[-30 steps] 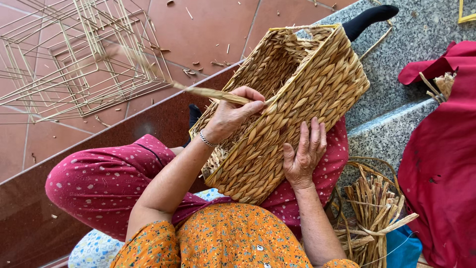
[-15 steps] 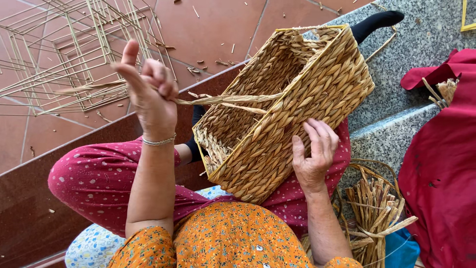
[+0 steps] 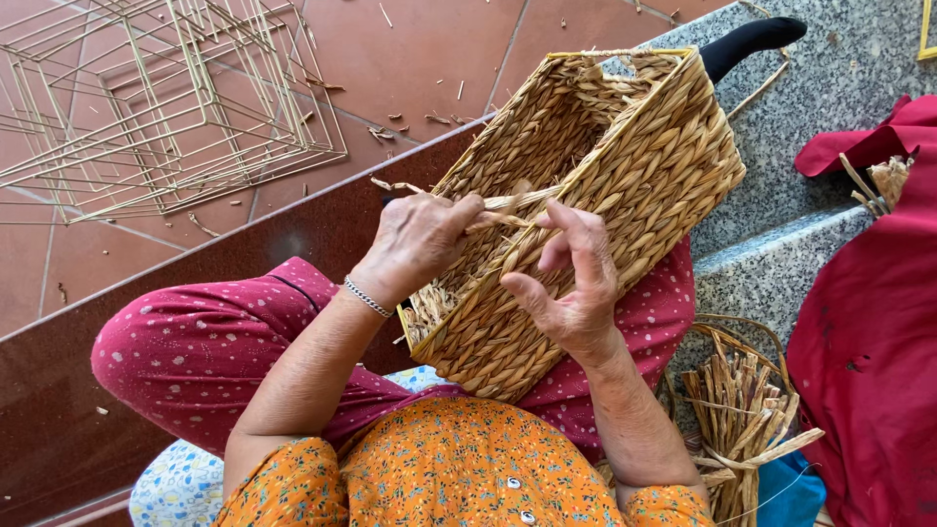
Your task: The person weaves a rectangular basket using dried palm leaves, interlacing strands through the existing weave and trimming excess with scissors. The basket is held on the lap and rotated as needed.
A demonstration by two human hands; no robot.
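Observation:
A rectangular woven straw basket (image 3: 625, 166) lies tilted on my lap, its opening facing up and left. My left hand (image 3: 420, 239) is at the basket's near rim, fingers closed on a flat straw strand (image 3: 517, 202) that runs across to the right. My right hand (image 3: 576, 283) rests on the basket's outer side, thumb and fingertips pinching the same strand at the rim. A thin bracelet (image 3: 368, 298) circles my left wrist. My legs in red dotted trousers (image 3: 195, 346) support the basket.
Stacked wire basket frames (image 3: 166, 107) lie on the red tile floor at upper left, with straw scraps around. A bundle of straw strips in a wire basket (image 3: 742, 410) stands at lower right. Red cloth (image 3: 869, 322) is on the stone step at right.
My left hand, raised and pulling the strand out to the left half a second ago, has come back down to the rim. My right hand has shifted up to pinch the strand.

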